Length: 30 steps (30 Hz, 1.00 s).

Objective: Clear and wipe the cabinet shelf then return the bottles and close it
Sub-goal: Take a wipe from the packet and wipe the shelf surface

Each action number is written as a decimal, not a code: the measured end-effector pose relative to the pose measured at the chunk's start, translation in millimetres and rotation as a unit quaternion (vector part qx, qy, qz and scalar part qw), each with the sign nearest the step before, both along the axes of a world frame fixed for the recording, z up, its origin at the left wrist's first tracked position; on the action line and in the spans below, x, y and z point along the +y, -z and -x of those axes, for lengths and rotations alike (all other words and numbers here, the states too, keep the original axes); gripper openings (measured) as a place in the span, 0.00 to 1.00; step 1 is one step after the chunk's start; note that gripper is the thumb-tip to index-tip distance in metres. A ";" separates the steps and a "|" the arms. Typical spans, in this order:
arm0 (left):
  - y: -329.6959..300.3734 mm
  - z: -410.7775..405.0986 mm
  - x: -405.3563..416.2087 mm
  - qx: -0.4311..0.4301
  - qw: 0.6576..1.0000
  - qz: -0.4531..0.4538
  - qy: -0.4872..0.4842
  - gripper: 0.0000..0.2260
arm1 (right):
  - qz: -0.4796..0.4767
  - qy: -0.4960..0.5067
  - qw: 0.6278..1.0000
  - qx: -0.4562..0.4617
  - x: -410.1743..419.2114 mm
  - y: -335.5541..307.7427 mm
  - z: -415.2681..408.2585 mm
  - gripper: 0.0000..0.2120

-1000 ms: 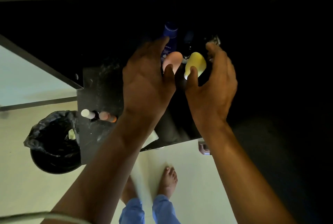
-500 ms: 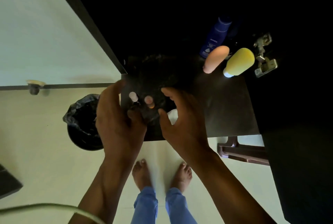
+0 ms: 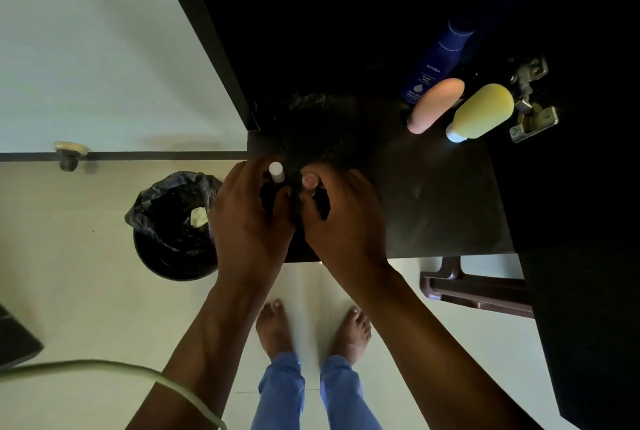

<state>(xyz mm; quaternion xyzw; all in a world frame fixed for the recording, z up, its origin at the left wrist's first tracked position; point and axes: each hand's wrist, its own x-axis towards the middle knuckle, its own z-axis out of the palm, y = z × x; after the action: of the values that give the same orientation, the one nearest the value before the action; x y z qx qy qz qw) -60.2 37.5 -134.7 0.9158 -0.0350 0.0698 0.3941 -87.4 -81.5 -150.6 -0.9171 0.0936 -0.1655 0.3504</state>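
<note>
On the dark cabinet surface point(image 3: 436, 194), my left hand point(image 3: 247, 218) grips a small dark bottle with a white cap point(image 3: 276, 171). Right beside it, my right hand point(image 3: 341, 218) grips a small dark bottle with a pink cap point(image 3: 309, 181). Both bottles stand near the front left corner. Further back on the right stand a blue Nivea bottle point(image 3: 437, 61), a peach bottle point(image 3: 435, 105) and a yellow bottle point(image 3: 481, 111), close together and apart from my hands.
A metal door hinge point(image 3: 530, 100) sits just right of the yellow bottle. A black bin with a bag point(image 3: 173, 225) stands on the floor at the left. A brown stool point(image 3: 474, 287) is under the right side. My bare feet are on the pale floor below.
My hands left the peach and yellow bottles at the back, came to the front left corner and closed on the two small capped bottles. The view also swung left.
</note>
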 end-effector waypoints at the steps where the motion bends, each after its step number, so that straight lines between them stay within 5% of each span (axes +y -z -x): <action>1: -0.5 -0.3 -1.5 0.002 1.000 0.000 0.003 0.11 | -0.004 0.007 1.000 -0.007 -2.5 -2.4 1.3 0.05; 9: -8.4 -6.3 -56.3 -0.011 0.998 0.026 0.053 0.13 | -0.080 0.145 0.986 0.015 -56.2 -22.1 15.2 0.11; 25: 21.4 -10.7 -163.4 -0.042 0.977 0.055 0.200 0.07 | -0.019 0.296 0.955 0.021 -142.0 -8.0 22.8 0.09; 30: 23.2 -6.7 -163.0 -0.021 0.978 0.042 0.205 0.10 | -0.032 0.306 0.950 0.048 -140.0 -5.1 24.5 0.21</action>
<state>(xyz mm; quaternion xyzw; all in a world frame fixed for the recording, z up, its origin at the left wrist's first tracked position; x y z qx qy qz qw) -53.5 -125.5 -158.0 0.8700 -0.2269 0.0083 0.4376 -111.9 -221.5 -145.5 -0.8395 0.3920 -0.2172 0.3073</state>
